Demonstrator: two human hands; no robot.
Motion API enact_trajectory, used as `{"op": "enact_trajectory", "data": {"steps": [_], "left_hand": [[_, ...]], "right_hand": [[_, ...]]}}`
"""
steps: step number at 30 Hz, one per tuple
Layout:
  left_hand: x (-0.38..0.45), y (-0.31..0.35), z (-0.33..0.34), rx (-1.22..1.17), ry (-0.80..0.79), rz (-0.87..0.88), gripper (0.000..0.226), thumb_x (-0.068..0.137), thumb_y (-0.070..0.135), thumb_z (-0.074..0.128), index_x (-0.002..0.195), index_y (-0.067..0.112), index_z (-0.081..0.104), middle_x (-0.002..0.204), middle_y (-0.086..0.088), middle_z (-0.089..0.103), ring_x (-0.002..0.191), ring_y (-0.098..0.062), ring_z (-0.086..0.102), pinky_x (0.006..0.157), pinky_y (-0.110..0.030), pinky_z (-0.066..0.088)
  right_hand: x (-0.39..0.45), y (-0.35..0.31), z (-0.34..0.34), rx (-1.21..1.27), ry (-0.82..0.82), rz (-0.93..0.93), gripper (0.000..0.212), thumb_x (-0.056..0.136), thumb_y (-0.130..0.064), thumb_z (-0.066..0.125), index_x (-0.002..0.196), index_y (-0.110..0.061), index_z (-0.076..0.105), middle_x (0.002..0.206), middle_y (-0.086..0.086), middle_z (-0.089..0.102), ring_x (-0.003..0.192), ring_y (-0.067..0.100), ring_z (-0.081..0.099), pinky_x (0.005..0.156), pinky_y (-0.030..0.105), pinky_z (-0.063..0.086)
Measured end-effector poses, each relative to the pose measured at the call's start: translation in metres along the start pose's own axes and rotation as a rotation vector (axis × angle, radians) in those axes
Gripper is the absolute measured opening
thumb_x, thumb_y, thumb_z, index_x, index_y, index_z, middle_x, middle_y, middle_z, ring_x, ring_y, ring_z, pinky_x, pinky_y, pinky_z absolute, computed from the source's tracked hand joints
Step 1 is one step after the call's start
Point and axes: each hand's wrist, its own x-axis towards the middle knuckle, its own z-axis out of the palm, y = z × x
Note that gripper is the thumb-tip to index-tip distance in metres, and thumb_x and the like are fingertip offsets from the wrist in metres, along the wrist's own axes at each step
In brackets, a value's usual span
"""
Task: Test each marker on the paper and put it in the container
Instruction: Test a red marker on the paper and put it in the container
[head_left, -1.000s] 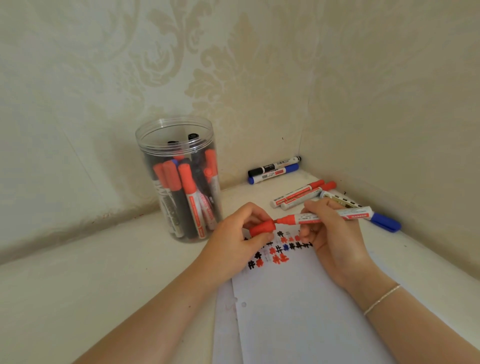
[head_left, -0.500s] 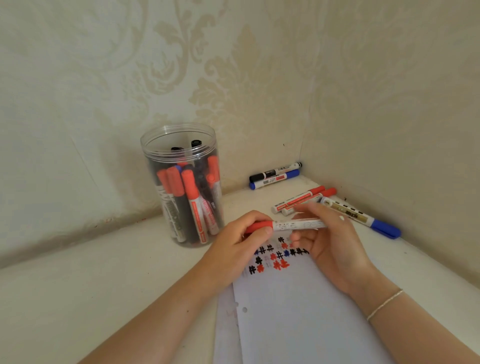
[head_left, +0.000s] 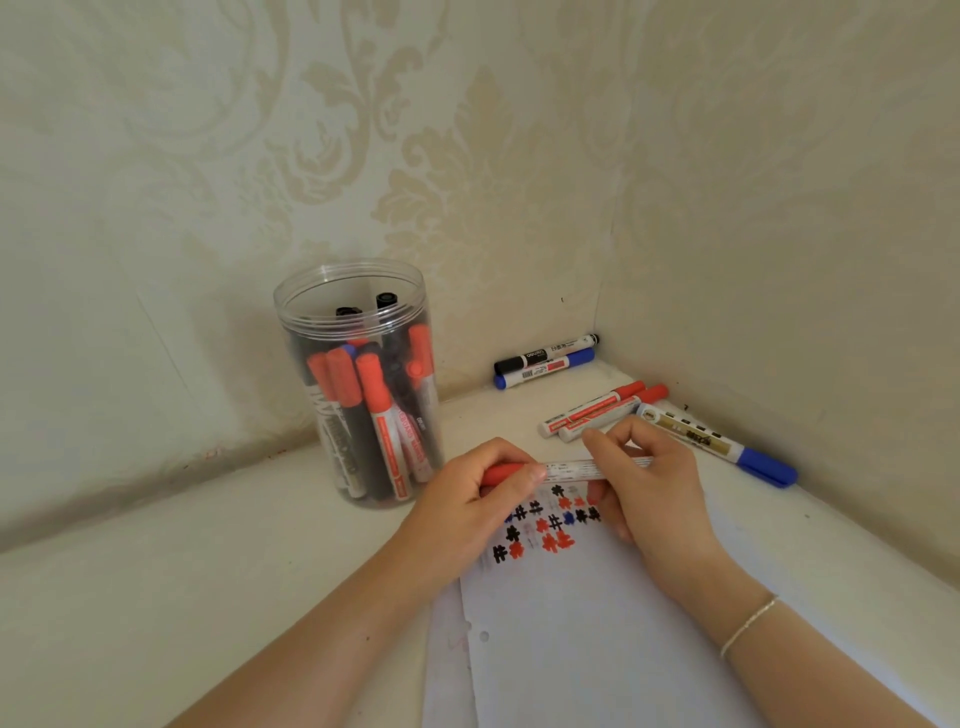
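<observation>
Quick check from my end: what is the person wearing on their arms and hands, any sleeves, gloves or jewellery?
Both forearms are bare as far as the frame shows, with no sleeves and no gloves. The right wrist carries a thin, pale beaded bracelet. The left hand and right hand show no rings or watch that I can make out. Fingernails look short; I cannot tell any polish.

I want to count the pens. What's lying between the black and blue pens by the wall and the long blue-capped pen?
In the head view, two red markers lie side by side between the black and blue pair and the blue-capped marker.
</observation>
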Motion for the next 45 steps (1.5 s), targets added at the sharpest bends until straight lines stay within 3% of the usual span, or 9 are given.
{"op": "enact_trajectory", "data": {"steps": [12,18,22,24,26,29,33,37,45], "left_hand": [[-0.005,0.018,0.001,-0.002,0.125,0.039,0.011,0.093,0.034,0.057,0.096,0.024,0.053,0.066,0.013,0.056,0.059,0.001,0.051,0.057,-0.016,0.042],[-0.004,0.085,-0.024,0.065,0.533,0.355,0.044,0.080,0.017,0.075,0.103,0.035,0.042,0.082,0.010,0.066,0.078,-0.001,0.065,0.065,-0.010,0.047],[0.013,0.130,-0.072,-0.048,0.826,0.510,0.048,0.079,0.016,0.077,0.102,0.033,0.039,0.079,0.003,0.069,0.073,-0.012,0.069,0.070,-0.030,0.055],[0.024,0.138,-0.100,-0.041,0.957,0.565,0.036,0.086,0.019,0.070,0.104,0.028,0.040,0.074,0.008,0.064,0.069,-0.014,0.066,0.070,-0.036,0.055],[0.035,0.137,-0.127,0.073,1.023,0.569,0.027,0.092,0.021,0.061,0.109,0.021,0.040,0.071,0.009,0.055,0.063,-0.016,0.059,0.066,-0.034,0.052],[0.046,0.128,-0.153,0.453,0.894,0.475,0.028,0.095,0.025,0.055,0.118,0.016,0.043,0.066,0.005,0.050,0.057,-0.013,0.052,0.058,-0.021,0.040],[0.053,0.113,-0.157,0.790,0.578,0.391,0.036,0.095,0.034,0.051,0.126,0.019,0.040,0.061,0.006,0.048,0.054,-0.009,0.051,0.054,-0.023,0.037],[0.055,0.105,-0.156,0.906,0.331,0.327,0.034,0.095,0.038,0.052,0.120,0.018,0.042,0.069,0.003,0.057,0.061,-0.015,0.057,0.064,-0.034,0.049],[0.057,0.105,-0.159,0.872,0.101,0.090,0.025,0.099,0.034,0.045,0.100,0.012,0.056,0.085,-0.005,0.067,0.067,-0.014,0.062,0.064,-0.030,0.051]], "right_hand": [[-0.002,-0.009,0.000,0.071,-0.047,0.031,0.033,0.090,-0.025,0.062,0.066,-0.008,0.047,0.047,0.012,0.051,0.030,0.014,0.031,0.037,0.020,0.026],[0.002,-0.062,0.020,0.281,-0.151,0.050,0.025,0.091,-0.026,0.059,0.073,-0.010,0.050,0.049,0.003,0.036,0.034,0.010,0.024,0.037,0.021,0.020],[0.021,-0.129,0.055,0.105,-0.216,-0.131,0.037,0.093,-0.042,0.053,0.075,-0.010,0.054,0.053,0.003,0.048,0.039,0.015,0.042,0.039,0.023,0.036],[0.033,-0.156,0.073,-0.115,-0.228,-0.269,0.041,0.094,-0.042,0.050,0.081,-0.004,0.060,0.068,0.011,0.062,0.051,0.020,0.059,0.054,0.031,0.052],[0.045,-0.171,0.087,-0.324,-0.225,-0.395,0.027,0.093,-0.027,0.050,0.089,-0.005,0.064,0.083,0.013,0.064,0.074,0.027,0.064,0.074,0.037,0.054],[0.057,-0.179,0.100,-0.553,-0.391,-0.391,0.020,0.086,-0.006,0.049,0.085,-0.013,0.067,0.088,0.007,0.062,0.084,0.023,0.058,0.073,0.030,0.047],[0.056,-0.170,0.115,-0.849,-0.584,-0.288,0.025,0.086,-0.008,0.051,0.102,0.001,0.068,0.099,0.015,0.066,0.090,0.026,0.060,0.071,0.030,0.049],[0.057,-0.160,0.120,-0.853,-0.643,-0.191,0.023,0.088,-0.010,0.050,0.102,0.000,0.064,0.103,0.013,0.067,0.096,0.024,0.064,0.077,0.032,0.058],[0.058,-0.153,0.124,-0.859,-0.601,-0.231,0.029,0.091,-0.006,0.040,0.107,0.002,0.063,0.102,0.020,0.067,0.088,0.033,0.068,0.077,0.038,0.058]]}}
